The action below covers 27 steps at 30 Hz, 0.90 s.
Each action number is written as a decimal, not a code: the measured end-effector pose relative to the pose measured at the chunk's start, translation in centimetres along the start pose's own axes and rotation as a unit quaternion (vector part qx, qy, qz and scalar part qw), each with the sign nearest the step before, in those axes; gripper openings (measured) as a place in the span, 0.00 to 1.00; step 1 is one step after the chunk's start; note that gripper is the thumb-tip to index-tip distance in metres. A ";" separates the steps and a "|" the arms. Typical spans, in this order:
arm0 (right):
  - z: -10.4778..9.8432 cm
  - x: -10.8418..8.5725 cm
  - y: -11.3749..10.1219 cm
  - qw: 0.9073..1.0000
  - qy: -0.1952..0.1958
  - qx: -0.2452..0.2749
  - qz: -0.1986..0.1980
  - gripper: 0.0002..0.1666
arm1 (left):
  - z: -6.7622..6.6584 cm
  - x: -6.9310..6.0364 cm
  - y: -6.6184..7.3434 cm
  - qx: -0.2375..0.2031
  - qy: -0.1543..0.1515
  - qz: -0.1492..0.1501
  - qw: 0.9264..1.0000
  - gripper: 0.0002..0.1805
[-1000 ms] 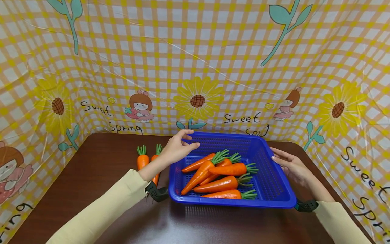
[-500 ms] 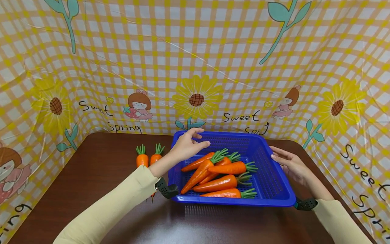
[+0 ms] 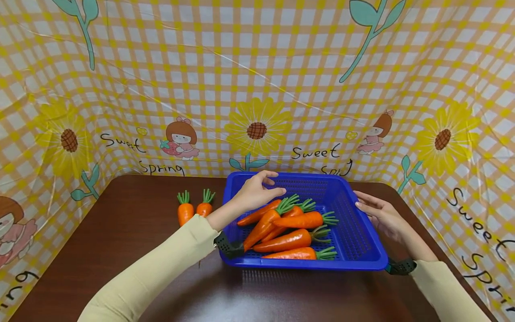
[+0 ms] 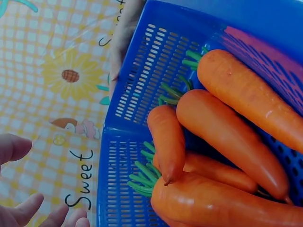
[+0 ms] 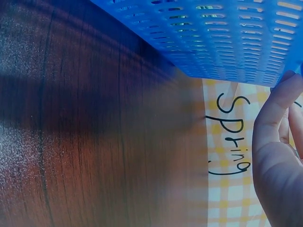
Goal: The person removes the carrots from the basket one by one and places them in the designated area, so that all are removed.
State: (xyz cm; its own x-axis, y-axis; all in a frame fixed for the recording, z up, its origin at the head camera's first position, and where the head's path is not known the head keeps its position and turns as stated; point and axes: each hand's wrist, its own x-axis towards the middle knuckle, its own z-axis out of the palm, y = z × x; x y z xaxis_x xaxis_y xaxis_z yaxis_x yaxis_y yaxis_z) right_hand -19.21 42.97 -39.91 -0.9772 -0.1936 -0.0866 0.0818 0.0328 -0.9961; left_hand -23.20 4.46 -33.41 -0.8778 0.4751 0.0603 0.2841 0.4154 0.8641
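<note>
My left hand [image 3: 257,193] hovers above the back left of a blue plastic basket [image 3: 364,232], fingers loosely bent and holding nothing. In the left wrist view, its fingertips [image 4: 28,210] stay apart from the basket and carrots. Several orange carrots with green tops, among them one long carrot [image 3: 295,241], lie piled in the basket. At the basket's right rim, my right hand [image 3: 384,219] touches the outside with fairly straight fingers and thumb. The right wrist view shows its thumb [image 5: 279,97] up against the rim.
Two more carrots, a left one [image 3: 185,213] and a right one [image 3: 204,208], lie on the dark wooden table [image 3: 120,214] left of the basket, partly hidden by my left sleeve [image 3: 161,259]. A checked, flower-printed cloth [image 3: 257,67] encloses the table's back and sides.
My left hand has moved right, from the basket's left rim to above its inside. My right hand stays at the right rim. The view has shifted slightly.
</note>
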 end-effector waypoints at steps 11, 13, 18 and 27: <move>0.1 0.1 0.0 1.000 0.004 0.016 -0.006 0.20 | 0.4 1.3 -1.2 -0.011 -0.049 -0.054 0.997 0.33; 0.1 0.0 0.0 1.000 0.003 0.019 -0.007 0.20 | 0.5 1.5 -1.6 -0.024 -0.061 -0.061 0.996 0.33; 0.2 0.0 -0.1 1.000 0.006 0.023 -0.004 0.19 | 0.4 1.7 -2.4 -0.054 -0.081 -0.078 0.992 0.34; 0.1 0.1 -0.1 1.000 0.016 0.000 0.009 0.20 | 0.2 1.5 -3.3 -0.067 -0.101 -0.110 0.987 0.35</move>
State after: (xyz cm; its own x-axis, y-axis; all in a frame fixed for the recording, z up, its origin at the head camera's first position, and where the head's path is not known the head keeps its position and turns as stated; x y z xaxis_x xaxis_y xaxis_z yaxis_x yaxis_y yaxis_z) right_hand -19.27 42.83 -39.82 -0.9812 -0.1623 -0.1040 0.0995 0.0356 -0.9944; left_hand -25.40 3.95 -36.22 -0.8138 0.5359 -0.2247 0.0305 0.4255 0.9044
